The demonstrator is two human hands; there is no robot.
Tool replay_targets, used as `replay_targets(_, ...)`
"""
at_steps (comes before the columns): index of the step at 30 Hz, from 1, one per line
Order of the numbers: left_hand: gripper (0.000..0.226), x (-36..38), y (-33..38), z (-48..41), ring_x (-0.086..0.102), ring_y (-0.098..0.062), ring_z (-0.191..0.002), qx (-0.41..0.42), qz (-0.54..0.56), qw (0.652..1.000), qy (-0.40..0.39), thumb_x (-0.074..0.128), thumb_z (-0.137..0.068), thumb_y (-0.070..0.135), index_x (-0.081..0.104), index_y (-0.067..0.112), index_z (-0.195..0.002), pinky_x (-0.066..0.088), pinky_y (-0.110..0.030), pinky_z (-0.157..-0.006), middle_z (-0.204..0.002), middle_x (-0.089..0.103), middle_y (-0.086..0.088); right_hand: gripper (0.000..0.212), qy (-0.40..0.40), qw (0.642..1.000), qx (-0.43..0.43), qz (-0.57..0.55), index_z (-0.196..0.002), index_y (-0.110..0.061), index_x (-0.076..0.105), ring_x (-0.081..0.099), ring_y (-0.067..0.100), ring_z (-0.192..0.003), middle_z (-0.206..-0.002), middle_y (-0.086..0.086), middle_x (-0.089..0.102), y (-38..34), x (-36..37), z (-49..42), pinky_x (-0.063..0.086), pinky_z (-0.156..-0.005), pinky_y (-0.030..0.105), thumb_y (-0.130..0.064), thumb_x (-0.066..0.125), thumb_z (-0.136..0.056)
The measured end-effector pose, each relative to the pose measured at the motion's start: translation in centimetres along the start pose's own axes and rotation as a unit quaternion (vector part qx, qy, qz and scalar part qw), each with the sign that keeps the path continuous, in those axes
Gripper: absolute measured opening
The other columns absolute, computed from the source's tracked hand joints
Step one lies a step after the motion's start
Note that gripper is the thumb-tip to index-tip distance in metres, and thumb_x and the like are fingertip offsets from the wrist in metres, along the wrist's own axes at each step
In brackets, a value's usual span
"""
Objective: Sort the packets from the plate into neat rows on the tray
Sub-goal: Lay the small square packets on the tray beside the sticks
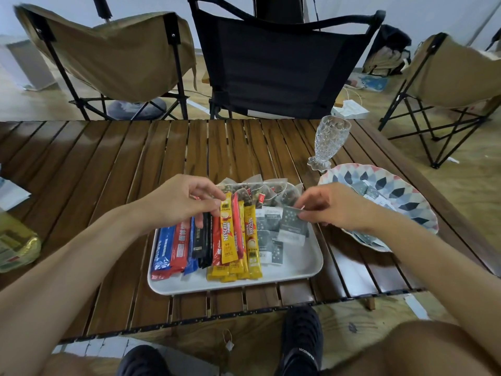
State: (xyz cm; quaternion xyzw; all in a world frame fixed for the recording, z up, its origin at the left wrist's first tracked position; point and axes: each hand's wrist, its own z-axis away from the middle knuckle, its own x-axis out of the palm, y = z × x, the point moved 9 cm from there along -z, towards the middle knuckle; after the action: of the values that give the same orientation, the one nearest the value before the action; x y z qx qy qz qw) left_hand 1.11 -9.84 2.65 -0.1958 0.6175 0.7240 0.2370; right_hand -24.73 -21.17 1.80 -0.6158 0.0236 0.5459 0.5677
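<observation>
Knees and two black shoes (301, 346) fill the bottom edge, just under the near rim of a slatted wooden table (95, 164). On it sits a white tray (298, 270), with both hands above it.

Counted left to right on the tray: about two blue sticks (162, 248), one red stick (180, 244), roughly two black sticks (203, 240), then a yellow-and-red bunch of Nescafe sticks (250, 240) — some five or six, overlapping too much for a firm count. Right of these lie about five grey sachets (271, 226). Along the far side runs a row of mesh tea bags (271, 189), four or five.

The left hand (184, 199) pinches the top of one yellow stick (227, 234) between thumb and forefinger; it lies over the bunch. The right hand (333, 204) pinches the top corner of one grey sachet (292, 229), held just over the other grey ones at the tray's right part.

Right of the tray, touching it or nearly so, a patterned plate (401, 191) has a few grey packets (363, 187) in it, partly behind the right wrist. One cut-glass goblet (329, 142) stands upright behind the plate.

Beyond the table stand three folding chairs — two tan (113, 58), one black (282, 69) — on a pale floor. A yellow bag (16, 240) lies at the table's left edge.
</observation>
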Motion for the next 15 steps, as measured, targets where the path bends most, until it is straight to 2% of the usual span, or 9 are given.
replay_targets(3, 0.018, 0.6, -0.1, -0.3, 0.076, -0.012, -0.074, -0.004, -0.03, 1.0, -0.004, 0.068, -0.1, 0.034, 0.07, 0.028, -0.117, 0.055, -0.024, -0.07, -0.093, 0.081, 0.012, 0.018, 0.002, 0.994, -0.012, 0.105, -0.098, -0.033, 0.076, 0.068, -0.004, -0.077, -0.082, -0.014, 0.075, 0.7, 0.5, -0.1, 0.048, -0.075, 0.019, -0.023, 0.084, -0.086)
replay_targets(5, 0.018, 0.7, 0.0, -0.5, 0.076, -0.014, -0.074, -0.003, -0.032, 0.999, -0.001, 0.067, -0.1, 0.033, 0.07, 0.027, -0.116, 0.061, -0.033, -0.071, -0.093, 0.081, 0.012, 0.017, 0.005, 0.989, -0.018, 0.145, -0.099, -0.032, 0.076, 0.066, -0.001, -0.082, -0.086, -0.014, 0.073, 0.7, 1.0, -0.4, 0.051, -0.076, 0.021, -0.024, 0.083, -0.086)
replay_targets(7, 0.017, 0.7, 0.1, -0.7, 0.076, -0.016, -0.074, -0.001, -0.032, 1.0, -0.001, 0.067, -0.1, 0.033, 0.071, 0.026, -0.116, 0.065, -0.044, -0.078, -0.092, 0.081, 0.011, 0.017, 0.008, 0.981, -0.03, 0.193, -0.1, -0.034, 0.075, 0.062, -0.002, -0.082, -0.091, -0.015, 0.071, 0.2, 1.5, -0.6, 0.047, -0.071, 0.018, -0.027, 0.082, -0.086)
replay_targets(9, 0.017, 0.7, 0.1, -0.8, 0.076, -0.016, -0.074, -0.002, -0.036, 0.999, 0.0, 0.067, -0.1, 0.032, 0.071, 0.026, -0.116, 0.065, -0.045, -0.078, -0.092, 0.081, 0.011, 0.018, 0.007, 0.971, -0.034, 0.238, -0.102, -0.033, 0.074, 0.059, -0.001, -0.081, -0.096, -0.014, 0.07, -0.1, 1.9, -0.8, 0.04, -0.064, 0.015, -0.03, 0.081, -0.086)
replay_targets(11, 0.018, 0.7, -0.1, -0.9, 0.076, -0.015, -0.073, -0.005, -0.042, 0.999, 0.002, 0.067, -0.1, 0.032, 0.071, 0.025, -0.116, 0.064, -0.04, -0.072, -0.092, 0.081, 0.011, 0.021, 0.014, 0.958, -0.036, 0.285, -0.104, -0.032, 0.073, 0.06, 0.005, -0.089, -0.103, -0.013, 0.068, -0.4, 2.2, -0.8, 0.042, -0.066, 0.018, -0.032, 0.08, -0.085)
replay_targets(13, 0.017, 0.6, -0.1, -0.9, 0.076, -0.014, -0.072, -0.003, -0.044, 0.999, 0.003, 0.067, -0.1, 0.032, 0.071, 0.026, -0.116, 0.06, -0.029, -0.064, -0.092, 0.081, 0.011, 0.021, 0.029, 0.948, -0.045, 0.312, -0.105, -0.031, 0.071, 0.062, 0.011, -0.099, -0.108, -0.01, 0.064, -1.0, 2.4, -0.7, 0.049, -0.075, 0.026, -0.035, 0.078, -0.085)
replay_targets(15, 0.015, 0.6, -0.2, -0.8, 0.076, -0.013, -0.072, -0.003, -0.042, 0.999, 0.003, 0.066, -0.1, 0.033, 0.07, 0.029, -0.114, 0.055, -0.022, -0.064, -0.091, 0.081, 0.011, 0.025, 0.037, 0.956, -0.058, 0.285, -0.103, -0.029, 0.066, 0.063, 0.011, -0.093, -0.104, -0.01, 0.064, -2.1, 2.9, -0.4, 0.054, -0.077, 0.032, -0.047, 0.074, -0.087)
